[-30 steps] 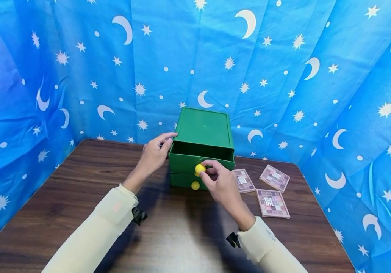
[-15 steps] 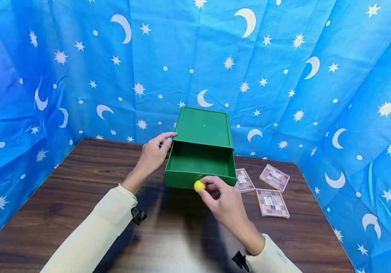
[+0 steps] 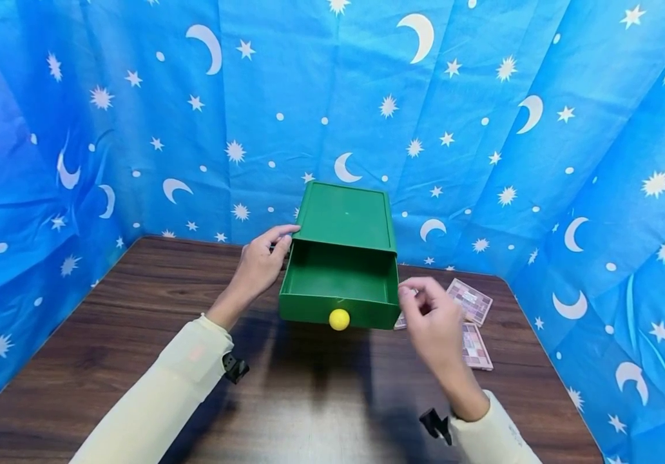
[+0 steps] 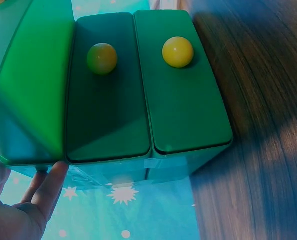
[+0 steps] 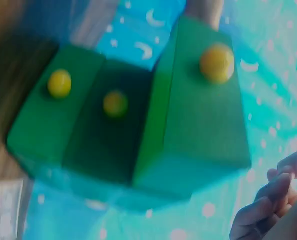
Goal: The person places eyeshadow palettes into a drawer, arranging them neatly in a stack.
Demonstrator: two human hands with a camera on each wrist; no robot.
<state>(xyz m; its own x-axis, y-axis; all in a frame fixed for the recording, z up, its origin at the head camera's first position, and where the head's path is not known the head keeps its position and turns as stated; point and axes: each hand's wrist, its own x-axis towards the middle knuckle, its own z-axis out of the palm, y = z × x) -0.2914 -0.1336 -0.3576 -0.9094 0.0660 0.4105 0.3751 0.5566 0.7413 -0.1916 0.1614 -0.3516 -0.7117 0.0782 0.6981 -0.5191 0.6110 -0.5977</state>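
Note:
A green mini drawer cabinet (image 3: 346, 216) with yellow ball knobs stands on the table. Its top drawer (image 3: 306, 308) is pulled out and bare inside, its yellow knob (image 3: 339, 319) facing me. My left hand (image 3: 260, 261) touches the cabinet's left side near the top, fingers extended along it. The left wrist view shows the two lower drawers closed, with a knob (image 4: 178, 52) on the bottom one. Beside the drawer's right front corner is my right hand (image 3: 433, 319), fingers loosely bent and holding nothing; the right wrist view shows its fingers (image 5: 256, 212) away from the knob.
Eyeshadow palettes lie on the dark wooden table (image 3: 193, 277) right of the cabinet: one palette (image 3: 473, 299) behind, another palette (image 3: 476, 348) in front, partly covered by my right hand. A third palette is mostly hidden. Blue cloth (image 3: 286, 77) with moons and stars surrounds the table.
My right hand pulled the top drawer out toward me by its knob, then let go and moved right. My left hand has stayed at the cabinet's side.

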